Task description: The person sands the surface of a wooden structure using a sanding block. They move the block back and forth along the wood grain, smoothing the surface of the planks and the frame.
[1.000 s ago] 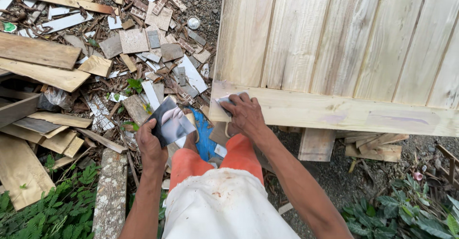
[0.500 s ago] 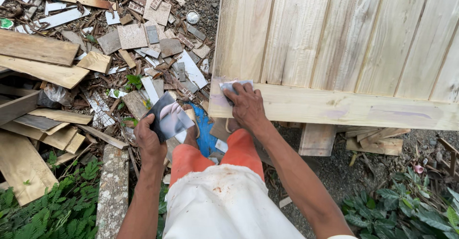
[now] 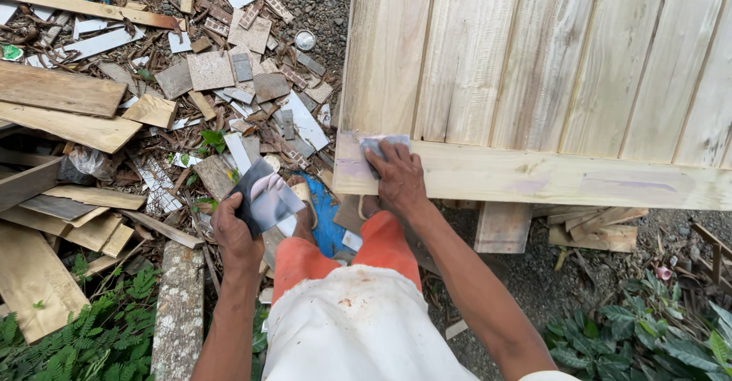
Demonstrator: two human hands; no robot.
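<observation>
My right hand [image 3: 398, 181] lies at the centre of the frame, fingers spread flat and pressing a small grey scraper [image 3: 381, 148] against the lower cross rail [image 3: 549, 176] of a pale wooden panel [image 3: 549, 61]. The scraper sits at the left end of that rail, just under my fingertips, on a smear of greyish filler [image 3: 352, 166]. The panel fills the upper right of the frame, made of upright boards side by side, and rests on short wood blocks [image 3: 502, 227] lying on the gravel [image 3: 526, 274].

My left hand [image 3: 236, 232] is left of centre, lower down, gripping a dark flat plate [image 3: 265, 196] by its near edge. The plate is tilted, and a pale pinkish dab of filler lies on its upper face.

Between my arms I see my orange shorts [image 3: 335, 255] and my white shirt [image 3: 358, 327], which has small reddish spots. A blue scrap [image 3: 326, 217] lies on the ground just beyond my knees.

The left half of the frame is a heap of offcuts: long planks [image 3: 61, 110] at mid left, small square tile and board pieces [image 3: 210, 68] at upper left, and a round metal lid [image 3: 305, 40] near top centre. A green scrap [image 3: 11, 52] sits at the far left edge. Ferns [image 3: 107, 335] grow at lower left beside a weathered beam [image 3: 179, 312], and broad-leaved plants [image 3: 648, 327] at lower right.
</observation>
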